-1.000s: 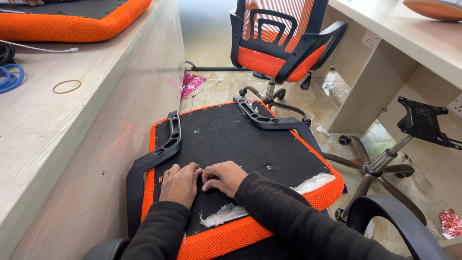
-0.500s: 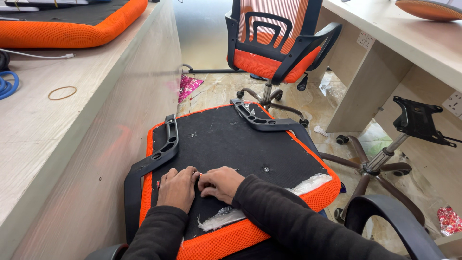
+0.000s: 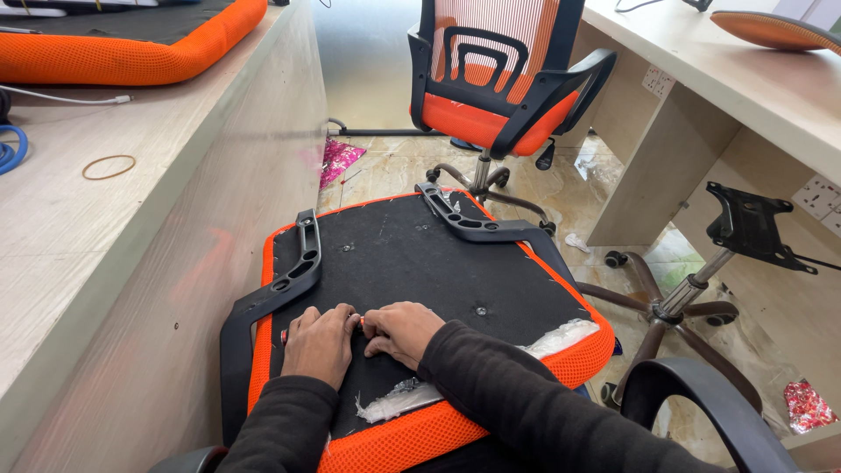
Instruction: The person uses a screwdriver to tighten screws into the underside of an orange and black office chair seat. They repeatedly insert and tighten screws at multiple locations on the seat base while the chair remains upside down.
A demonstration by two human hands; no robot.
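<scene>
An upturned chair seat (image 3: pixel 420 263) lies in front of me, black underside up, with an orange mesh rim. My left hand (image 3: pixel 320 346) and my right hand (image 3: pixel 405 333) meet at its near middle, fingers curled. A slim red tool (image 3: pixel 359 321) shows between them, and its other end pokes out left of my left hand. My left hand covers the tool and my right fingers pinch its end against the seat. Black armrests (image 3: pixel 285 285) (image 3: pixel 473 223) are fixed along both sides. Torn clear plastic (image 3: pixel 403 398) clings to the near edge.
A pale desk (image 3: pixel 105 228) on the left carries a rubber band (image 3: pixel 109 166), a blue cable (image 3: pixel 10 149) and an orange cushion (image 3: pixel 131 44). An assembled orange chair (image 3: pixel 499 88) stands ahead. At the right are a chair base (image 3: pixel 692 293), another desk (image 3: pixel 745 96) and a black armrest (image 3: pixel 701 398).
My hands have stayed together at the same spot on the seat. Only the view has shifted slightly.
</scene>
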